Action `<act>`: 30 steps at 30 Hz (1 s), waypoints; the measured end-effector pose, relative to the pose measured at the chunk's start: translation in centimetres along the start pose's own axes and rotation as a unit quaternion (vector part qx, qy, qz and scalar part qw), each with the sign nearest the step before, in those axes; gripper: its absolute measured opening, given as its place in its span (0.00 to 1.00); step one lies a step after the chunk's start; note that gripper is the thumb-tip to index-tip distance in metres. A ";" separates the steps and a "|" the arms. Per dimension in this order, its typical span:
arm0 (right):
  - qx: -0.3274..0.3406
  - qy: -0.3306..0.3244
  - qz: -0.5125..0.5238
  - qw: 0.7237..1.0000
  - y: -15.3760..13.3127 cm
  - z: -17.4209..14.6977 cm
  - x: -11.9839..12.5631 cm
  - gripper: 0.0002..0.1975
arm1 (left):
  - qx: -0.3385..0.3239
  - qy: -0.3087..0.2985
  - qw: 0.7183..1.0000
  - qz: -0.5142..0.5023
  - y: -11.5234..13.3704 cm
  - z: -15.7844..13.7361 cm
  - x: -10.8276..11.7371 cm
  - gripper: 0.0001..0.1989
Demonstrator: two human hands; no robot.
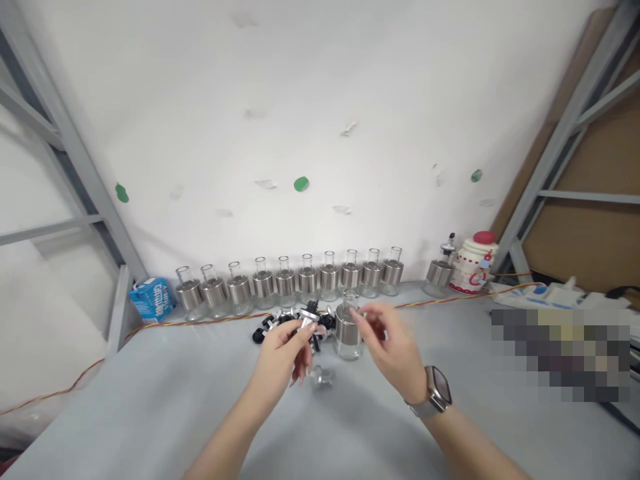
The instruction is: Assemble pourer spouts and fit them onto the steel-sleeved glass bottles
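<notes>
My left hand (pixel 287 347) pinches a silver-and-black bottle pourer (pixel 309 315) between thumb and fingers. My right hand (pixel 393 340), fingers loosely curled and apart, is beside a glass bottle (pixel 349 330) with a metal sleeve. Its fingertips are close to the bottle's shoulder; whether they touch it I cannot tell. That bottle stands upright with its neck open. Behind my left hand lies a pile of black and silver pourers (pixel 270 325), partly hidden. A small silver piece (pixel 323 377), blurred, is on the table just below the bottle.
Several similar bottles (pixel 263 287) stand in a row along the wall. Farther right, a bottle (pixel 440 273) bears a pourer, next to a white-and-red jar (pixel 474 263). A blue carton (pixel 153 300) sits at left. A twisted cable (pixel 210 322) crosses the grey table (pixel 190 387).
</notes>
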State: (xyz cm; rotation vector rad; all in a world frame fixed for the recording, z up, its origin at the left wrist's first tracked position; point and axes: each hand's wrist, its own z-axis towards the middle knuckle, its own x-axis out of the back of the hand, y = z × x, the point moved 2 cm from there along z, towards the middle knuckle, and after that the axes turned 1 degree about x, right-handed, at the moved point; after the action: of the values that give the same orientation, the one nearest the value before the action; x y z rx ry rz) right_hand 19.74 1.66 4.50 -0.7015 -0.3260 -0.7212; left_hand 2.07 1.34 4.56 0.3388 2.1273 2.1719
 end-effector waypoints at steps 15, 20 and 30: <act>-0.148 -0.067 0.180 0.970 3.2 -0.7 -4.7 0.21 | -0.020 -0.094 0.992 -0.080 0.0 0.3 0.1 0.14; -0.054 -0.005 -0.027 0.998 2.7 0.4 -2.2 0.25 | -0.014 -0.121 0.990 -0.069 0.1 0.0 0.4 0.16; 0.080 -0.040 -0.159 0.983 0.8 0.6 -1.2 0.26 | 0.018 -0.118 0.987 -0.104 -0.6 0.6 1.3 0.15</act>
State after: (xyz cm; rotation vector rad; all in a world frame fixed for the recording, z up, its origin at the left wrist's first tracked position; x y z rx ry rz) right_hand 19.42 3.10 3.97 -0.5316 -0.5719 -0.9604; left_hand 0.92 2.21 4.07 0.3387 1.9788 1.8794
